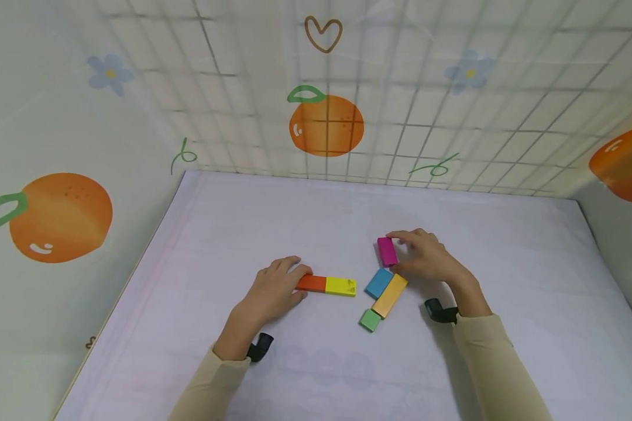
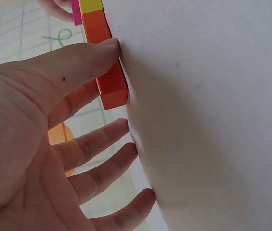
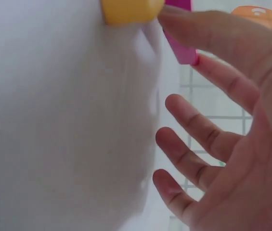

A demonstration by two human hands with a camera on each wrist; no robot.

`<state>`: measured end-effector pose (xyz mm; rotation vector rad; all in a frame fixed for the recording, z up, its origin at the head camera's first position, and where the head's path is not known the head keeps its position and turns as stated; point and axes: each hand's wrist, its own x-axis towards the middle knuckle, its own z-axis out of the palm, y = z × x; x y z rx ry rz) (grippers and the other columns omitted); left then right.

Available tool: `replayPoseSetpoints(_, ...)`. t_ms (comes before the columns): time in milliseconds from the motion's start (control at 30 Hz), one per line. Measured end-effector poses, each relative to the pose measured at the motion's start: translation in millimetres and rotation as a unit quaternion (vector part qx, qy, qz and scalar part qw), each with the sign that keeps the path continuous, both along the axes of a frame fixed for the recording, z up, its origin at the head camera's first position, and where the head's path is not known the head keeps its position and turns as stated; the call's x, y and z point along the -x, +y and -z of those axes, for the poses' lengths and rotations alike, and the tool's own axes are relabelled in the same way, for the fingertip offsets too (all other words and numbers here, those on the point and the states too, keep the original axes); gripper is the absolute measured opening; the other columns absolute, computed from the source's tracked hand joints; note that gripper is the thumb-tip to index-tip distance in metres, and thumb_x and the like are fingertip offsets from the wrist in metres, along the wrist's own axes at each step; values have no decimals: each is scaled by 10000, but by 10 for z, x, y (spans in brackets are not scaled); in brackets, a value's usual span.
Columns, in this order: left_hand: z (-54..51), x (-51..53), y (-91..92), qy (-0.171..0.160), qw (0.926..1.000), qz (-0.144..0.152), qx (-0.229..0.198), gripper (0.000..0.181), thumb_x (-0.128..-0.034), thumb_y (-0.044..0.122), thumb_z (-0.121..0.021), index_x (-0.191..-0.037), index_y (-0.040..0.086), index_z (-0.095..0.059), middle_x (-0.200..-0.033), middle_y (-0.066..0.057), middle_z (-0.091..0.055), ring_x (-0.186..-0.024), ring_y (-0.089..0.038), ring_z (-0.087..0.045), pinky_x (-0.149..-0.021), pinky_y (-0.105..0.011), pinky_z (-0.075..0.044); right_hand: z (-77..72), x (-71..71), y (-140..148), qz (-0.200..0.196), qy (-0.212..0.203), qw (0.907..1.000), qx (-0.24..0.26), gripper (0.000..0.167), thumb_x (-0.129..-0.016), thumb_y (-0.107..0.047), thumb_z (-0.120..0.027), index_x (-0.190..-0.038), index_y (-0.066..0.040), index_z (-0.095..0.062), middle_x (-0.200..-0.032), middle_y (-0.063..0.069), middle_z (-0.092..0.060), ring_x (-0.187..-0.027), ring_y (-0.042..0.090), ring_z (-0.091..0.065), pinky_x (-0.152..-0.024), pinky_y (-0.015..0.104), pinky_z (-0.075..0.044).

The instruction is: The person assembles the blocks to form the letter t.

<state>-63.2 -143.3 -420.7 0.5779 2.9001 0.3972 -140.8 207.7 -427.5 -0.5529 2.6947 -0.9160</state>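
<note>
My left hand (image 1: 275, 292) pinches the orange-red block (image 1: 312, 283) between thumb and index finger; in the left wrist view the thumb lies across the block (image 2: 112, 86). End to end with it lies a yellow block (image 1: 340, 286). My right hand (image 1: 426, 257) pinches a magenta block (image 1: 387, 251) by its two ends, index finger at the far end, thumb at the near one, the other fingers spread. The right wrist view shows part of the magenta block (image 3: 181, 48). Just below it a blue block (image 1: 378, 283) touches a light orange block (image 1: 390, 296), whose lower end meets a green block (image 1: 370, 320).
The blocks lie on a white-covered table (image 1: 274, 204). Behind it hangs a sheet with printed oranges (image 1: 326, 126) and a grid. Black wrist straps or mounts (image 1: 260, 347) sit at both wrists, below beige sleeves (image 1: 213, 380).
</note>
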Motion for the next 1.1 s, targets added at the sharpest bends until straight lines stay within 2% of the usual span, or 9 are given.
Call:
replayPoseSetpoints(267, 5, -2, 1, -33, 10000, -14, -3, 441, -918, 278, -747, -1332, 230, -604, -1468, -97, -473, -1333, -323, -427, -999, -558, -424, -79, -89, -89, 200, -5, 9996, 217, 636, -813, -185, -829, -1394, -154, -573, -1224, 181, -572, -1170, 416, -432, -876, 570, -406)
replayPoseSetpoints(467, 5, 0, -1, -71, 10000, -25, -33, 439, -920, 280, -745, -1332, 225, -602, -1471, -105, -467, -1335, -332, -422, -1003, -561, -417, -80, -136, -188, 350, -26, 9993, 162, 610, -825, -209, -816, -1385, -175, -577, -1226, 161, -576, -1168, 401, -440, -890, 580, -383)
replayPoseSetpoints(1100, 32, 13, -19, -120, 9999, -38, -13, 439, -932, 331, -724, -1345, 246, -601, -1478, -84, -464, -1348, -316, -412, -1017, -556, -407, -103, -247, -586, 448, 106, 9985, 296, 623, -809, -292, -837, -1365, -188, -575, -1235, 146, -577, -1142, 350, -470, -909, 586, -348)
